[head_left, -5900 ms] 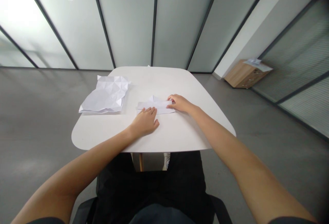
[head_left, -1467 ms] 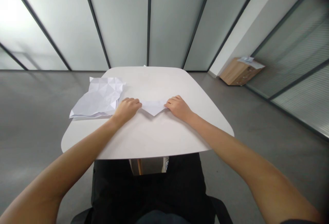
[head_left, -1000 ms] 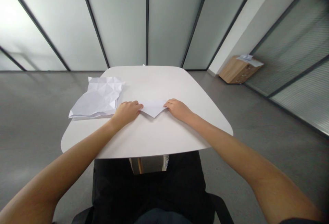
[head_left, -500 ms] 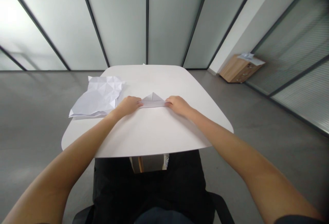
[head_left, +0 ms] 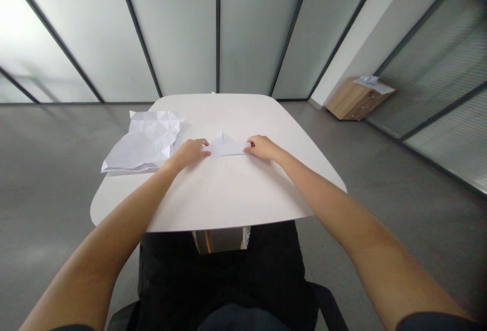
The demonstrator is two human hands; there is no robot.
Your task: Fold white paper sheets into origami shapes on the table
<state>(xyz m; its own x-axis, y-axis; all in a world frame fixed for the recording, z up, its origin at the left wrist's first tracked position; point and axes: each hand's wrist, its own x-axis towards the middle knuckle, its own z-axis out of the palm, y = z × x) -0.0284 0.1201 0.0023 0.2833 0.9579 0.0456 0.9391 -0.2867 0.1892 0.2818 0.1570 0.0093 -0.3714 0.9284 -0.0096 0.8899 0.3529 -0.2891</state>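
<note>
A small piece of folded white paper (head_left: 225, 147), with a pointed peak at the middle and a long straight near edge, is at the middle of the table. My left hand (head_left: 191, 152) has its left end between thumb and fingers. The right end is pinched by my right hand (head_left: 263, 147), with the thumb on the near side and the fingers curled beyond it. Left of my left hand lies a stack of creased white paper sheets (head_left: 142, 143).
The white table (head_left: 213, 199) has rounded corners, and its near edge is over my lap. A wooden cabinet (head_left: 353, 100) with paper on top stands at the back right. Frosted glass panels (head_left: 186, 32) rise behind the table.
The folded paper has been raised or turned slightly, and the band along its near edge no longer shows apart from the peak. The fingers of both hands have loosened and shifted at its ends.
</note>
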